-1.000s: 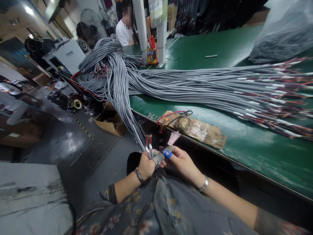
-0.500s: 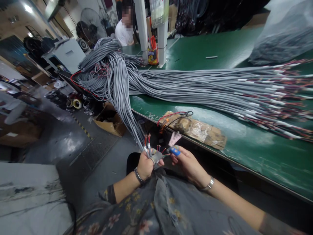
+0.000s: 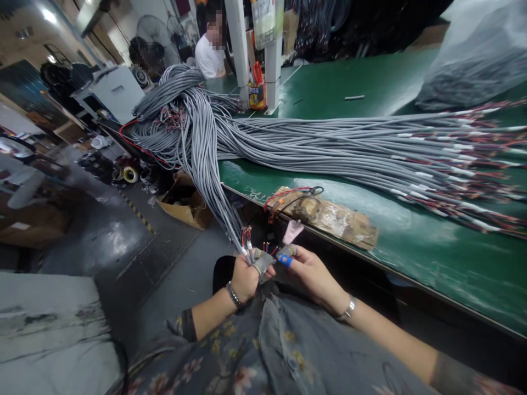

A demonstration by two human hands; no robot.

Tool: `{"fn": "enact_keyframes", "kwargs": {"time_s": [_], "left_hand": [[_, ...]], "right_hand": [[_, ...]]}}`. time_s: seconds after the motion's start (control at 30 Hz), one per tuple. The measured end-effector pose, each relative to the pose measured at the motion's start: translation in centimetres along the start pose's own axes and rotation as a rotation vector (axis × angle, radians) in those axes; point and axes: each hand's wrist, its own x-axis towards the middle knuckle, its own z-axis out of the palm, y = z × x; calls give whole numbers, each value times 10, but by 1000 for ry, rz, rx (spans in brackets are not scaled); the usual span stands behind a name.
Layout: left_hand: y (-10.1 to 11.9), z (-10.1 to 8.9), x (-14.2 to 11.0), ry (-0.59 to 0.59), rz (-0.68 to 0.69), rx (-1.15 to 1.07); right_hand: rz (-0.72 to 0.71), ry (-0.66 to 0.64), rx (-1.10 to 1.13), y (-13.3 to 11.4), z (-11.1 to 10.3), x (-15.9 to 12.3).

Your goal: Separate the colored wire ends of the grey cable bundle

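Note:
My left hand (image 3: pixel 246 277) is closed around the ends of several grey cables (image 3: pixel 225 219). White-sleeved tips with red and orange wires (image 3: pixel 247 235) stand up out of that fist. My right hand (image 3: pixel 307 266) pinches at thin coloured wires (image 3: pixel 267 249) fanning out beside the left fingers; its fingertips nearly touch the left hand. Grey coverings sit on fingers of both hands, and blue tape (image 3: pixel 285 260) wraps the right thumb. A pale pink flat piece (image 3: pixel 292 231) sticks up just past the right fingers; how it is held is hidden.
A large bundle of grey cables (image 3: pixel 313 145) lies along the green table (image 3: pixel 321 99). On the table's near edge sits a worn wooden block (image 3: pixel 329 219) with wires. A cardboard box (image 3: pixel 183 200) stands on the floor. A person in white (image 3: pixel 209 55) is behind the table.
My right hand has moved a little left, closer to my left hand, and its thumb has turned. The pink piece now looks like one flap instead of two. My left hand stays put.

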Motion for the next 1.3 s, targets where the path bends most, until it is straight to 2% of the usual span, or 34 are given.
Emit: {"fn": "enact_keyframes", "kwargs": {"time_s": [0.13, 0.3, 0.43, 0.73, 0.87, 1.07, 1.2, 1.3], "left_hand": [[-3, -1, 2, 15, 0, -7], [-3, -5, 3, -128, -26, 65], [0, -4, 2, -214, -23, 120], [5, -2, -1, -165, -10, 140], [5, -2, -1, -149, -7, 128], [8, -5, 3, -187, -101, -3], [15, -5, 9, -274, -181, -86], [20, 1, 13, -319, -218, -131]], "right_hand": [[33, -19, 42, 2, -5, -2], [98, -45, 163, -5, -9, -1], [105, -54, 151, -8, -4, 4], [90, 68, 68, -6, 0, 5], [76, 60, 98, -4, -2, 6], [131, 22, 306, 0, -18, 14], [122, -66, 318, -5, -22, 21], [44, -80, 262, -11, -17, 24]]}}
